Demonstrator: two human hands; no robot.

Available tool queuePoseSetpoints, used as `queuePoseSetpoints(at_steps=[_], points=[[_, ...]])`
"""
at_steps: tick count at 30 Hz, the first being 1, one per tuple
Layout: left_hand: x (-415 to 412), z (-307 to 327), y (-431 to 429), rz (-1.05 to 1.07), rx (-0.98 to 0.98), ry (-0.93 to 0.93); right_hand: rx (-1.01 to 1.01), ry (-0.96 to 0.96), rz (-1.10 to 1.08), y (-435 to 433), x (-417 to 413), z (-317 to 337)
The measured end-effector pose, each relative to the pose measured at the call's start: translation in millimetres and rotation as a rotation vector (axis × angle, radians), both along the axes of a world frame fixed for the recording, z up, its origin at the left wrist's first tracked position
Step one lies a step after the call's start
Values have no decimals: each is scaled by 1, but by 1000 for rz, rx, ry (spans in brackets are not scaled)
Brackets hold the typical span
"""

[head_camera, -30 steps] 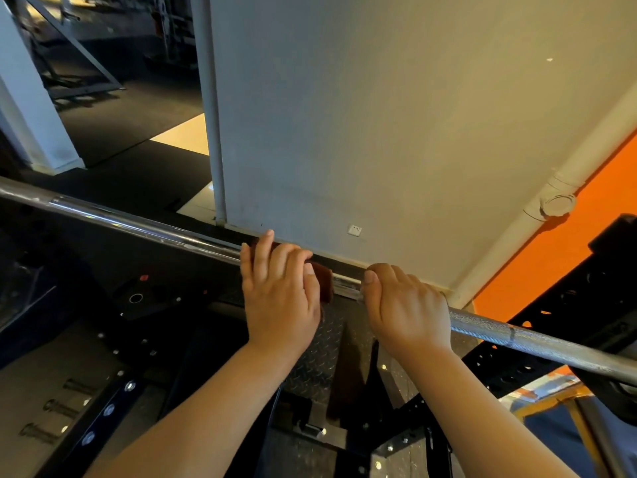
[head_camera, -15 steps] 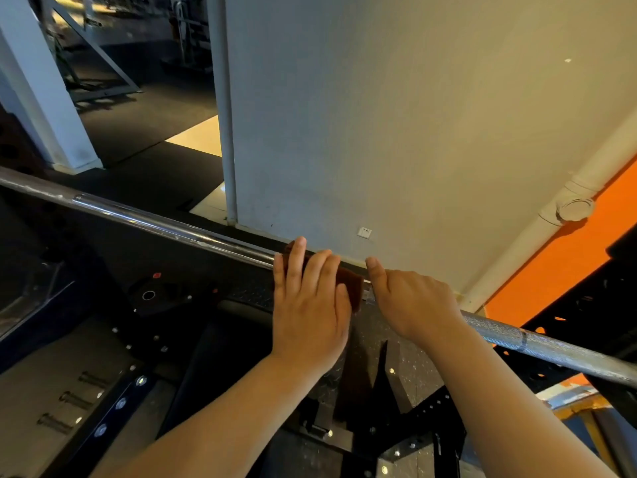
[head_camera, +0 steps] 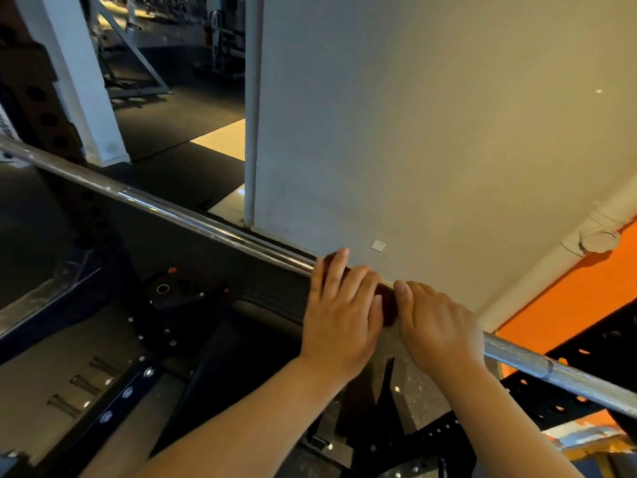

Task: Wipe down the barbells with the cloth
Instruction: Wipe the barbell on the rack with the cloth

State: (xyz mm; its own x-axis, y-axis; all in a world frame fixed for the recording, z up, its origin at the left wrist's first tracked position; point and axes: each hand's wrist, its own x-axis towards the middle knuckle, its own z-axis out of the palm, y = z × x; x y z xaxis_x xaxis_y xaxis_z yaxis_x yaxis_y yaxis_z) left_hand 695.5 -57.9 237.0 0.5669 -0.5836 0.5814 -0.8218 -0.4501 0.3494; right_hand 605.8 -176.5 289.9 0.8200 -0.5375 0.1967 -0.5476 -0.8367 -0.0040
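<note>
Across the view from upper left to lower right: steel barbell [head_camera: 206, 224], smooth and shiny on the left stretch, knurled at the right. Around the shaft near mid-length: dark red cloth [head_camera: 388, 305], mostly covered, visible only between the two hands. Left hand [head_camera: 339, 315] laid over the cloth, fingers bent across the top of the bar, index finger straighter than the others, thumb hidden. Right hand [head_camera: 439, 327] just beside it, curled over the bare shaft in a grip, thumb tip at the cloth's edge. Behind the bar: pale wall [head_camera: 431, 132] with an orange panel [head_camera: 568, 298] and a white pipe [head_camera: 565, 246]. Below right: black perforated rack upright [head_camera: 558, 395]. Lower left: three metal pegs [head_camera: 81, 384].
</note>
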Motion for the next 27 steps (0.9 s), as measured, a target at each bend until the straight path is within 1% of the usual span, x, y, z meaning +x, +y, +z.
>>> queuePoseSetpoints(at_steps=[2, 4, 6, 9, 12, 14, 16, 18, 20, 22, 24, 27], points=[[10, 0, 9, -80, 39, -68, -10, 10, -1, -1, -2, -1], [33, 3, 25, -111, 93, -104, -22, 32, -6, -2, -3, -1], [62, 6, 43, -37, 74, -62, -25, 41, -20, 1, -4, 1], [99, 8, 68, 162, -20, 58, -41, 51, -53, 7, 0, 3], [93, 12, 64, 277, -68, 125, -36, 65, -96, 8, 9, 3], [67, 14, 48, 263, -68, 134, -42, 43, -111, 7, 11, 0], [39, 9, 31, 153, -27, 90, -58, 4, -103, 6, 10, -4], [26, -1, 23, 21, 41, -7, -64, -51, -86, 5, 7, -9], [31, -5, 28, -54, 97, -116, -72, -75, -80, 4, 6, -12], [47, -3, 41, -95, 121, -150, -79, -79, -95, 4, 4, -13], [71, -2, 56, -70, 73, -80, -92, -89, -114, 5, 3, -13], [118, -5, 84, 119, -69, 15, -103, -66, -142, 8, 6, -12]])
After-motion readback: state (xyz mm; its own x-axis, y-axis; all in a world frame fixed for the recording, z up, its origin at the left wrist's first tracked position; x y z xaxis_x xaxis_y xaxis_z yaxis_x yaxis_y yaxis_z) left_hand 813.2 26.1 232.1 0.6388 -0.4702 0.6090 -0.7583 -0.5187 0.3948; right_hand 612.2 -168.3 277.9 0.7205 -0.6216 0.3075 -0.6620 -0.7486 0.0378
